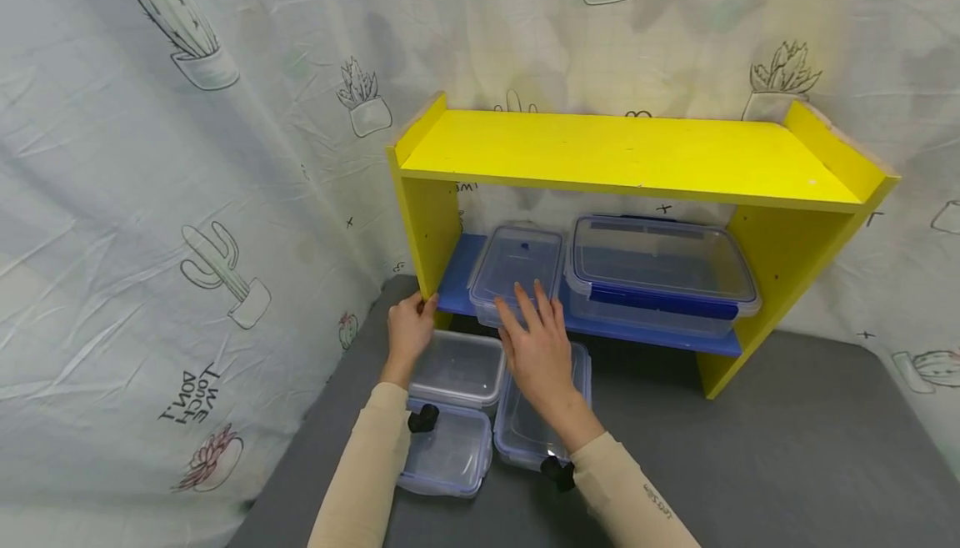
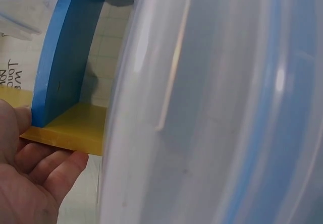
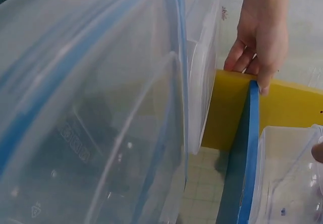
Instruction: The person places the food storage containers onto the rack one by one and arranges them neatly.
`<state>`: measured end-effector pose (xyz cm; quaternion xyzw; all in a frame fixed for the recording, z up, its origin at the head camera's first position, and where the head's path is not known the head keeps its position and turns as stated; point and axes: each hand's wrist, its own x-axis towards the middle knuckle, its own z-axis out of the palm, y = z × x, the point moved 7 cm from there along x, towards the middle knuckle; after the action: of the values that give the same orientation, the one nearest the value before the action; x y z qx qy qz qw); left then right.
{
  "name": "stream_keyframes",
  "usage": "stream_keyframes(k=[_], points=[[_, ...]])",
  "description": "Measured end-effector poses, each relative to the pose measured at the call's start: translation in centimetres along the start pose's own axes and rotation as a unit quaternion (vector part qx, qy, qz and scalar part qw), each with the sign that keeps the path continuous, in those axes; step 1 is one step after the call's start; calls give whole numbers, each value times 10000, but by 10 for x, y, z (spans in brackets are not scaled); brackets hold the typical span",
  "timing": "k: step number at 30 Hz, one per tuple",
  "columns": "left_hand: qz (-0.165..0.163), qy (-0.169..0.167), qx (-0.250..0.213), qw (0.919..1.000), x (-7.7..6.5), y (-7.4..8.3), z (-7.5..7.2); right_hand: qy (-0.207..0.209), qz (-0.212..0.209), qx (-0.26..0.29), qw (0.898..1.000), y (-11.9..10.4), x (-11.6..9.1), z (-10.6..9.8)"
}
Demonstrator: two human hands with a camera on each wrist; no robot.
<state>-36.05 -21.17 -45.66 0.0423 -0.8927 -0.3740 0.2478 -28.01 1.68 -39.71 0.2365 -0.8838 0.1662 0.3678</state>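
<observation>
My left hand grips the front edge of a yellow side panel of the shelf unit. Its thumb lies by the end of the blue shelf board, its fingers around the panel's outer side. On that board sits a small clear lidded food container. My right hand has its fingers extended and spread, fingertips overlapping the container's front in the head view. Only one fingertip of it shows in the right wrist view, beside the container.
A larger clear container with blue clips fills the board's right part. Below, on the dark grey tabletop, lie three more lidded containers: one partly under the board, one before it, and one under my right arm. Patterned curtain hangs behind.
</observation>
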Motion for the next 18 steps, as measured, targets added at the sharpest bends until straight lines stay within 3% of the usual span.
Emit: stream_keyframes(k=[11,18], points=[[33,6,-32,10000,0,0,0,-864,-188,-316,9956,15,5,18],[-19,-18,42,10000,0,-1,1,-1036,-224,-241,9941,24,7,23]])
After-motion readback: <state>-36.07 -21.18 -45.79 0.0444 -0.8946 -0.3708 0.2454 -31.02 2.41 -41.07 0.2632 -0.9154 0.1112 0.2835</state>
